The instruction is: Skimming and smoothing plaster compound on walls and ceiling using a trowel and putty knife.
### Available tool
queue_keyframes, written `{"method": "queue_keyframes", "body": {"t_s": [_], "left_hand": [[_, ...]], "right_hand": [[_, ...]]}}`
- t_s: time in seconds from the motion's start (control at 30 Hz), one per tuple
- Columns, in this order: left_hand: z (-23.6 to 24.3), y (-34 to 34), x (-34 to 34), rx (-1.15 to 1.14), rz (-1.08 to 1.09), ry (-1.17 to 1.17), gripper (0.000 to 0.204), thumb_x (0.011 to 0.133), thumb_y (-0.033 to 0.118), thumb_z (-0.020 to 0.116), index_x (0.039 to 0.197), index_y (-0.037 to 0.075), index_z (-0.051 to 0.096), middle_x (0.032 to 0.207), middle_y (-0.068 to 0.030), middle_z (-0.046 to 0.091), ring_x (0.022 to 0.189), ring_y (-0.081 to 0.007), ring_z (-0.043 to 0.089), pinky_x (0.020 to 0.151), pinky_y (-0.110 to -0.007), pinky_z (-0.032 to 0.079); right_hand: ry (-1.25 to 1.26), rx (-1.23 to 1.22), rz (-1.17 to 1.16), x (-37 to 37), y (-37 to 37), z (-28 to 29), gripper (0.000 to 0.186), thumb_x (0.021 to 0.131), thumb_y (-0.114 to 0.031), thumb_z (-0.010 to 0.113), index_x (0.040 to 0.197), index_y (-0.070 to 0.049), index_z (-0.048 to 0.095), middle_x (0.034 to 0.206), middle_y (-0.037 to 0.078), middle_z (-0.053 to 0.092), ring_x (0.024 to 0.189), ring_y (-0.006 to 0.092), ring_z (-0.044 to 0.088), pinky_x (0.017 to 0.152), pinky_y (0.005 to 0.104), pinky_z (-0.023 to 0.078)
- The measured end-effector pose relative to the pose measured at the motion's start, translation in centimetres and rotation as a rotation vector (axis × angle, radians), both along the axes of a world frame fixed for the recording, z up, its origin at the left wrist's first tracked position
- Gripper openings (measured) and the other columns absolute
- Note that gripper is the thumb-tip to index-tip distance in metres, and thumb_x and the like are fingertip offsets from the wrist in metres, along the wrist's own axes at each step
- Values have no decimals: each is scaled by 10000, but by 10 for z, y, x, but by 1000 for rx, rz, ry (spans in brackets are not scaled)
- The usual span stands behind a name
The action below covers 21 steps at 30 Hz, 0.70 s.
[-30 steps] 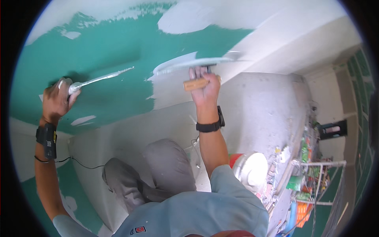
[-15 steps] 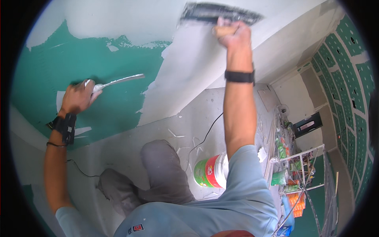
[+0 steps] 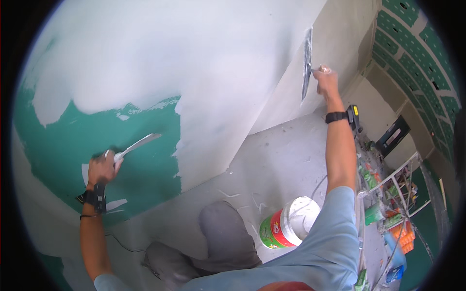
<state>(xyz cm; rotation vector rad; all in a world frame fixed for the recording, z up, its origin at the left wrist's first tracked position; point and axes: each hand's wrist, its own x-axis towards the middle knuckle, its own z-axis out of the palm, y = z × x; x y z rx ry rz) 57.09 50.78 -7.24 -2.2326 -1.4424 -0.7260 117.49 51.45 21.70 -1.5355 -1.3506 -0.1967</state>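
My right hand (image 3: 326, 80) is closed round the handle of a plastering trowel (image 3: 307, 63), whose long smeared blade stands edge-on to me near the wall corner at the upper right. I cannot tell whether the blade touches the wall. In my left hand (image 3: 103, 168) is a putty knife (image 3: 138, 145), its whitened blade pointing up and right in front of bare green board (image 3: 145, 121). White compound (image 3: 194, 63) covers the wall above and to the right of the green patch, with a ragged edge between them.
Between my bent knees and right arm stands a white bucket (image 3: 279, 233) with a green and red label. Thin offcuts (image 3: 229, 194) lie on the grey floor (image 3: 272, 160). A metal frame (image 3: 395, 177), orange and green packages and other clutter fill the right side.
My right hand has swung right and down with the trowel, whose blade turned from level to nearly upright. My view has shifted; the left hand still holds the putty knife.
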Motion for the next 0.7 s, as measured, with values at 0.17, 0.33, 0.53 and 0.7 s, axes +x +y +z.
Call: {"method": "queue_keyframes", "body": {"t_s": [0.17, 0.33, 0.53, 0.7], "left_hand": [[-11, 8, -16, 54, 23, 54, 232, 749, 247, 642, 800, 62, 512, 629, -114, 548, 542, -309, 554, 506, -411, 446], [-18, 9, -22, -6, 59, 165, 224, 748, 236, 639, 823, 70, 508, 621, -108, 532, 534, -312, 543, 489, -406, 439], [-21, 6, -40, 117, 49, 217, 244, 747, 248, 613, 873, 58, 523, 633, -124, 539, 543, -340, 547, 493, -416, 439], [-13, -3, -51, 108, 150, 227, 285, 708, 248, 613, 896, 49, 533, 660, -134, 562, 564, -358, 554, 515, -434, 444]], "right_hand": [[-769, 280, -147, 17, 68, 27, 302, 686, -213, 630, 945, -61, 604, 808, 171, 623, 704, 354, 583, 637, 417, 467], [-1039, 387, -79, -43, 89, 79, 47, 669, -77, 555, 702, -51, 576, 707, 185, 580, 696, 362, 566, 631, 405, 446], [-1062, 210, 202, -33, 90, -73, 69, 661, -110, 572, 659, -41, 567, 702, 166, 594, 678, 340, 577, 606, 403, 447], [-907, 125, 162, -7, 96, -301, 184, 632, -191, 645, 761, -119, 537, 772, 35, 488, 811, 210, 508, 943, 441, 321]]}}
